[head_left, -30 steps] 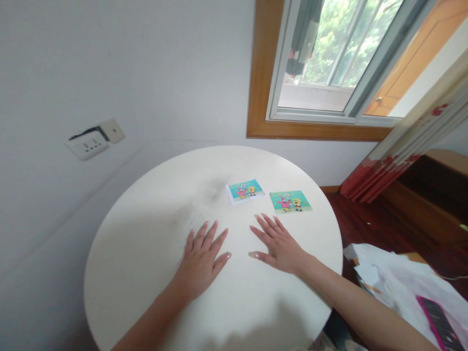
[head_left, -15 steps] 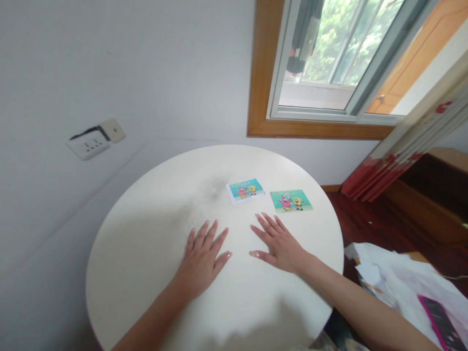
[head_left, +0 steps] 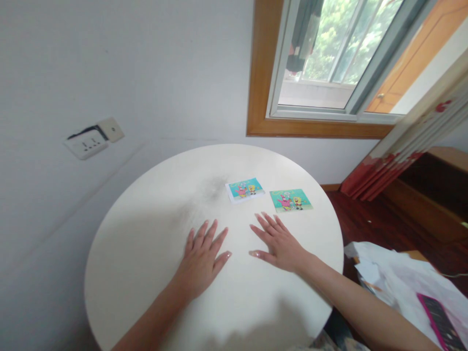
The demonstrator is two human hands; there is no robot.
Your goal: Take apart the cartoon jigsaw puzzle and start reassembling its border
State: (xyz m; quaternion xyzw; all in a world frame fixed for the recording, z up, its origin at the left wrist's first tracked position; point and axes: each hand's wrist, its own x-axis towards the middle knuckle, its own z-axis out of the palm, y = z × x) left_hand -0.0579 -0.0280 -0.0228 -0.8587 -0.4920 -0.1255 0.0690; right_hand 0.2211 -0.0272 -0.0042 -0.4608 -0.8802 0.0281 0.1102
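My left hand [head_left: 202,263] lies flat on the round white table [head_left: 139,273], fingers spread, holding nothing. To its right, my right hand [head_left: 281,246] also rests palm down with the fingers apart. Just beyond my right fingertips is a cartoon picture card [head_left: 291,200] showing a pink starfish and a yellow sponge figure. A second card [head_left: 244,190] with much the same picture and a white border along its lower edge lies left of it, farther from both hands. Neither hand touches a card.
A grey smudge [head_left: 212,189] marks the tabletop left of the cards. Behind the table stand a white wall with a socket [head_left: 87,144] and a wood-framed window [head_left: 314,127]. White crumpled sheeting [head_left: 398,273] and a pink-edged phone [head_left: 440,321] are at the lower right.
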